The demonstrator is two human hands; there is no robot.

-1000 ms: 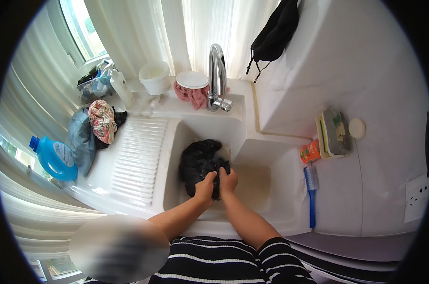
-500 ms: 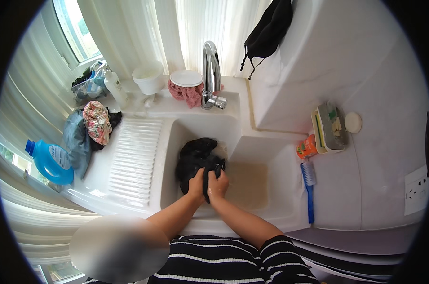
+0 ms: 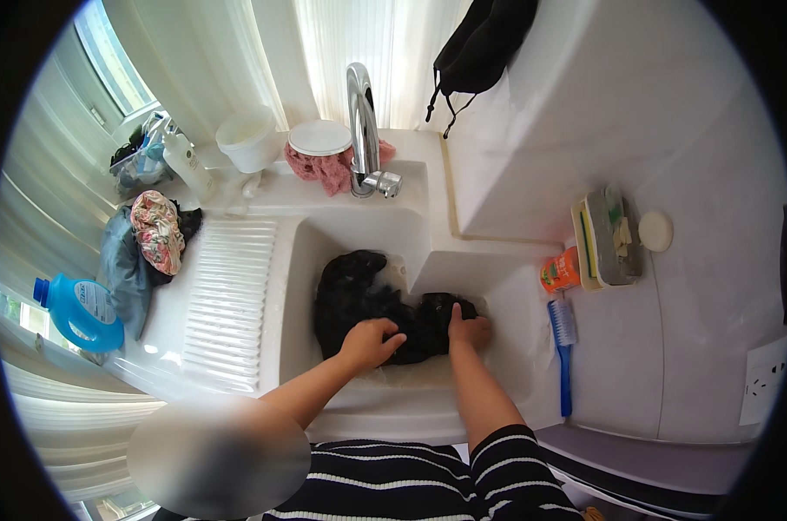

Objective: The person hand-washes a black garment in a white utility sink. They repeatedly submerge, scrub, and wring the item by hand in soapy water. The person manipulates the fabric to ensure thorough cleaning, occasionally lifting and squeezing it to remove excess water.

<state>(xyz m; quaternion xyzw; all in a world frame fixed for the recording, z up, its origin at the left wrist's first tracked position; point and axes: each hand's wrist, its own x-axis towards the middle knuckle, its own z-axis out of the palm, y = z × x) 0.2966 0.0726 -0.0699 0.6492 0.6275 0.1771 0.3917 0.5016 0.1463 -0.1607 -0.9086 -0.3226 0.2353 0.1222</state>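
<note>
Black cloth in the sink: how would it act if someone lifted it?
The black cloth would probably droop, since it lies in a loose, crumpled curve. Sitting in shallow water in the sink, it is likely heavy for its size and perhaps slippery.

We're at a home laundry sink [image 3: 393, 423]: ribbed washboard [image 3: 230, 304] and blue jug [image 3: 82, 314] left of our left hand [image 3: 369, 345], scrubbing brush [image 3: 563, 353] right of our right hand [image 3: 470, 332].
</note>
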